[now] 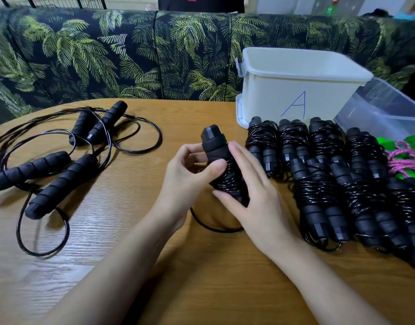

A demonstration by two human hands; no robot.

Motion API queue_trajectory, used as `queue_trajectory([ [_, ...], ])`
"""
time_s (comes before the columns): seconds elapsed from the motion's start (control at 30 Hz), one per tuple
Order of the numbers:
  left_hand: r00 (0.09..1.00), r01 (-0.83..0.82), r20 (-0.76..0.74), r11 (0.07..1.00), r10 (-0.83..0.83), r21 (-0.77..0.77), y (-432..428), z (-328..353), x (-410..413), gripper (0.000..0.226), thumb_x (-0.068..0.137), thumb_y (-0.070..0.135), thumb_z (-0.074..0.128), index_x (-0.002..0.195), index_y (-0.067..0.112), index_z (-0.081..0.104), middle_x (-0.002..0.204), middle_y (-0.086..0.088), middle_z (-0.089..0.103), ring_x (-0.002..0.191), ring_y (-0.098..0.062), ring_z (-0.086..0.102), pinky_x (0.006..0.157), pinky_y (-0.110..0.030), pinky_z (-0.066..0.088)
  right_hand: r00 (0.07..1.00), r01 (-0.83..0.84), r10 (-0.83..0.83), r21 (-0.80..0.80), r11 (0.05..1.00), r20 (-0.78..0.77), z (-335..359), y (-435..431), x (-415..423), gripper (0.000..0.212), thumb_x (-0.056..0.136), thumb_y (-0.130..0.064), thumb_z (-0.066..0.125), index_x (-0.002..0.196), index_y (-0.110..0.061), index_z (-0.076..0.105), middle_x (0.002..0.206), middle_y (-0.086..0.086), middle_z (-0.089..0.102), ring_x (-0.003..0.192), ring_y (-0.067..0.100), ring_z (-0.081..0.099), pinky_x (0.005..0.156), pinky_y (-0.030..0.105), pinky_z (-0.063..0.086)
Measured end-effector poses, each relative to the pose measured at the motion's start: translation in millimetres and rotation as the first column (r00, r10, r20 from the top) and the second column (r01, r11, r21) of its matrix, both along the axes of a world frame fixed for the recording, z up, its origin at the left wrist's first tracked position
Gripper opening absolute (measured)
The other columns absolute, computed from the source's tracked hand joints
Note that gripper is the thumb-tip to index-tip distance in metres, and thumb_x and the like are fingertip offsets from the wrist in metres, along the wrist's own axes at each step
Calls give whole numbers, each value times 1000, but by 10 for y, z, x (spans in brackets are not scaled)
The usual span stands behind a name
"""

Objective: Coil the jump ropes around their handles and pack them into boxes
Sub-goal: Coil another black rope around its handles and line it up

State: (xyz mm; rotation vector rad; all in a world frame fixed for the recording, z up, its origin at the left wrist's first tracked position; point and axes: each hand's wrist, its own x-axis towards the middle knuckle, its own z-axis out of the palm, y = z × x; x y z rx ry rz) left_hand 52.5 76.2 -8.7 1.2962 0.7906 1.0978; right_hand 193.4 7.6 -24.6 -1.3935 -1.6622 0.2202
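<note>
My left hand (190,174) grips a black jump rope (219,160) by its paired handles, thumb across the coiled cord. My right hand (253,193) lies against the coil's right side with straight fingers. A loose end of cord (211,227) loops on the table below the hands. Two uncoiled black jump ropes (68,156) lie tangled at the left. Several coiled black ropes (323,170) lie in rows at the right. A white box marked "A" (295,90) stands behind them.
A clear plastic box (384,111) sits right of the white one. A green-handled rope with purple cord (406,158) lies at the far right. The wooden table (155,254) curves at its far left edge, with a leaf-print sofa (108,55) behind.
</note>
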Motion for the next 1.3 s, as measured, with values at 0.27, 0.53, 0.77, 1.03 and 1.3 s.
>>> queue_trajectory([
  [0.27, 998, 50, 24, 998, -51, 46, 21, 45, -44, 39, 76, 25, 82, 109, 17, 63, 97, 4, 74, 95, -6, 67, 76, -16, 50, 999, -41, 40, 49, 998, 29, 30, -27, 36, 66, 93, -40, 60, 152, -41, 30, 162, -10, 26, 140, -13, 24, 108, 4, 24],
  [0.53, 994, 92, 50, 995, -94, 28, -4, 131, -44, 33, 81, 21, 71, 111, 17, 60, 105, -4, 75, 96, -10, 68, 79, -18, 51, 980, -85, 97, 71, 994, -174, 67, -21, 74, 66, 90, -28, 67, 149, -30, 37, 155, -1, 40, 143, 3, 35, 113, 16, 29],
  [0.77, 993, 99, 54, 995, -100, 33, 0, 165, -60, 37, 79, 21, 69, 114, 13, 59, 103, -2, 75, 96, -11, 67, 81, -19, 51, 914, -197, 171, -32, 980, -369, 128, -30, 108, 63, 94, -21, 62, 147, -39, 35, 148, -15, 47, 138, 9, 44, 114, 34, 36],
  [1.03, 999, 36, 15, 997, -37, 63, 37, 147, -99, 38, 79, 24, 75, 111, 12, 61, 96, -4, 75, 91, -12, 69, 79, -20, 51, 931, -187, 171, -18, 982, -323, 140, -24, 104, 55, 99, -22, 53, 149, -31, 32, 157, -13, 33, 145, -2, 25, 116, 15, 22],
  [1.3, 1000, -5, 22, 995, 3, 98, 30, 136, -86, 41, 73, 18, 79, 111, 12, 63, 101, -14, 73, 88, -22, 68, 78, -27, 55, 952, -122, 122, 16, 992, -281, 118, -3, 125, 47, 102, -15, 46, 144, -34, 40, 157, -7, 34, 144, -3, 27, 114, 12, 21],
])
